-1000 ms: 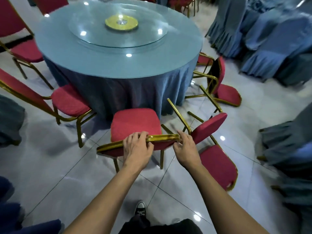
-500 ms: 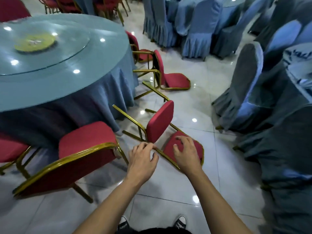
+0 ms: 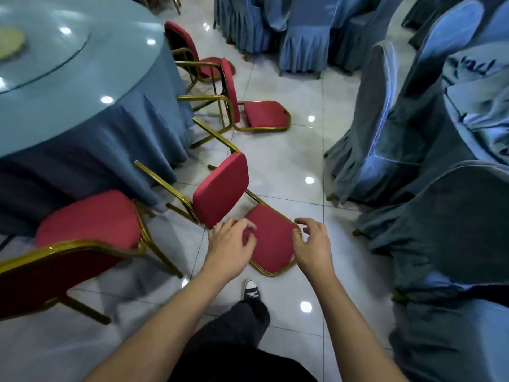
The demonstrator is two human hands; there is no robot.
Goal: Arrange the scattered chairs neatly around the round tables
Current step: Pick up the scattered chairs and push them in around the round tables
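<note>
Glossy tiled floor [image 3: 286, 166] beside a blue-draped round table [image 3: 82, 106]. Toppled red chair [image 3: 220, 188] lies just ahead of both hands; left hand [image 3: 230, 248] and right hand [image 3: 314, 245], fingers spread and curled, flank its backrest without gripping.

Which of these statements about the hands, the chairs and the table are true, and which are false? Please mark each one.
1. The nearest tipped chair lies on its back on the floor. True.
2. The left hand is closed around a chair leg. False: it is open, fingers curled over the red backrest pad.
3. The right hand is at the right edge of that backrest. True.
4. The round table has a red cloth. False: the cloth is blue.
5. A second tipped chair lies farther away beside the table. True.
6. The upright red chair stands on the person's right. False: it is on the left.
</note>
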